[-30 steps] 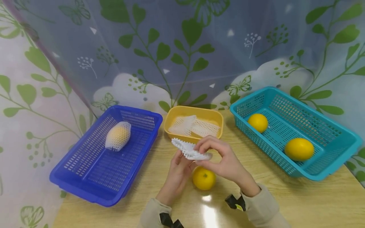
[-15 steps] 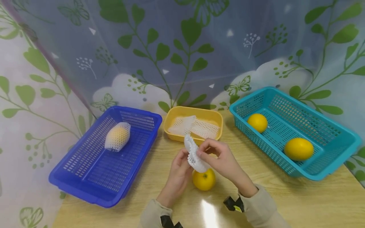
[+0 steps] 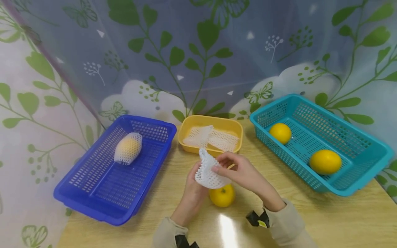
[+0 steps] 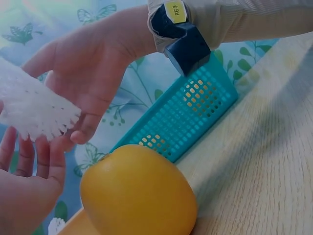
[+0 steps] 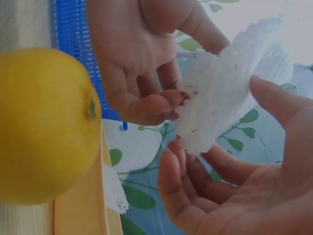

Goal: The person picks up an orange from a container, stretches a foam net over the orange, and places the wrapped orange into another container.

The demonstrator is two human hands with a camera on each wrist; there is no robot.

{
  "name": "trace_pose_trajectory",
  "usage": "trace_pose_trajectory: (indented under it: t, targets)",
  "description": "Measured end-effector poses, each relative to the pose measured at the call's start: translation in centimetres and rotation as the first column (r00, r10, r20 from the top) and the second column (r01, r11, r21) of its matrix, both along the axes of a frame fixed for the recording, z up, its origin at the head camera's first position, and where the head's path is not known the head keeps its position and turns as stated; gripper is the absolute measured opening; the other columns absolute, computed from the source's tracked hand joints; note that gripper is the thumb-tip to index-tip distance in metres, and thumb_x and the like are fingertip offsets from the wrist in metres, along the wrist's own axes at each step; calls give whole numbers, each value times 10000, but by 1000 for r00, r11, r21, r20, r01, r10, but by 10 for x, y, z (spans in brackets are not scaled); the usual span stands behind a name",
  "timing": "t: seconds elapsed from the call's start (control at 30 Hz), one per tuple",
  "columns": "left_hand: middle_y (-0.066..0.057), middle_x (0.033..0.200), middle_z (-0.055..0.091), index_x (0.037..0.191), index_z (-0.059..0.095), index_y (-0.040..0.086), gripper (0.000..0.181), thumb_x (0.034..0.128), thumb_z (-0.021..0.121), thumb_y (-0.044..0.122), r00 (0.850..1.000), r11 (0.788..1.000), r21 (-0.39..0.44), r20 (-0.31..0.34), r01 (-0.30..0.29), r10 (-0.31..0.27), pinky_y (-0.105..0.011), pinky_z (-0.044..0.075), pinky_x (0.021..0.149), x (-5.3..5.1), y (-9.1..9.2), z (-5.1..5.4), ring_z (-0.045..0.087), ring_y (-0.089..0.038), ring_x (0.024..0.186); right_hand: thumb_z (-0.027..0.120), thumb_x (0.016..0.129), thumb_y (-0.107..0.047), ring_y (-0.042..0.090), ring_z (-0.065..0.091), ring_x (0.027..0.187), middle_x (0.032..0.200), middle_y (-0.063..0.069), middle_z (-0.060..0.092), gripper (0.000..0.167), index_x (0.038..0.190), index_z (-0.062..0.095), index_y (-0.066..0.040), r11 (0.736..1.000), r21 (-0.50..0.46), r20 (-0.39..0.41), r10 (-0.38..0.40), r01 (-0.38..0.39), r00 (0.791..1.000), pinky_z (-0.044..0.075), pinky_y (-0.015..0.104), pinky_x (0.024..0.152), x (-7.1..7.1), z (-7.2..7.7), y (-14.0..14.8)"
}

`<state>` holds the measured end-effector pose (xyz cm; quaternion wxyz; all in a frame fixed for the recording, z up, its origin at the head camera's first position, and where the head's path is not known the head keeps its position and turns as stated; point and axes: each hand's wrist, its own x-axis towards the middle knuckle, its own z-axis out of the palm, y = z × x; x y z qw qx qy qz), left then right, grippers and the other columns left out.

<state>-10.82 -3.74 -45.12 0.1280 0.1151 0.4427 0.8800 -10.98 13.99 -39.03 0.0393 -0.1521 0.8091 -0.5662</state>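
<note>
Both hands hold a white foam fruit net [image 3: 211, 172] above the table, its mouth edge scalloped. My left hand [image 3: 192, 193] grips it from the left, its fingers at the edge of the net in the right wrist view. My right hand [image 3: 245, 172] pinches the net's other side, thumb [image 5: 274, 100] on top and fingers beneath. Just below the net, a yellow orange [image 3: 222, 196] stands on the table with its green stem spot up, apart from both hands. The net hides part of the left fingers in the head view.
A yellow tray [image 3: 211, 120] with more foam nets [image 3: 223, 139] stands behind the hands. At left, a blue basket [image 3: 114, 193] holds a net-wrapped fruit [image 3: 128, 148]. The teal basket [image 3: 353, 148] at right holds two oranges [image 3: 325, 162].
The foam net has turned from lying nearly flat to slanting with its broad side showing. It has dropped slightly towards the orange, which has stayed in place.
</note>
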Motion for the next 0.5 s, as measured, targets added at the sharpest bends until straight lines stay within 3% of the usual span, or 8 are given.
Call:
trace_pose_trajectory:
  t: [0.13, 0.27, 0.37, 0.5]
  targets:
    - [-2, 1100, 634, 1100, 611, 181, 216, 903, 685, 130, 999, 999, -4, 22, -32, 33, -273, 502, 880, -1, 2, 1, 606, -127, 976, 725, 904, -190, 257, 583, 894, 964, 56, 652, 228, 1079, 677, -52, 999, -46, 10, 23, -23, 1000, 530, 290, 724, 1, 1, 0]
    - [43, 1096, 641, 1105, 635, 215, 330, 838, 776, 348, 996, 999, -12, 75, -48, 49, -264, 468, 924, -1, 5, 2, 587, -99, 1016, 742, 889, -153, 266, 586, 903, 975, 75, 656, 229, 1079, 678, -43, 995, -94, 23, 37, -35, 999, 536, 293, 734, 1, 0, 0]
    - [71, 1142, 633, 1169, 627, 246, 442, 800, 788, 429, 992, 999, -42, 123, -23, 28, -276, 425, 993, 1, 5, 3, 562, -89, 1091, 751, 878, -131, 276, 591, 926, 1000, 88, 659, 242, 1088, 675, -37, 992, -120, 21, 46, -43, 999, 546, 300, 747, 2, -1, 0]
    - [67, 1174, 619, 1246, 580, 233, 579, 770, 781, 495, 989, 995, -87, 139, 58, -45, -297, 418, 1016, 3, 2, 2, 558, -99, 1114, 754, 868, -87, 284, 602, 948, 1032, 96, 663, 242, 1089, 671, -35, 987, -150, -7, 54, -54, 999, 556, 311, 755, 2, 0, 0]
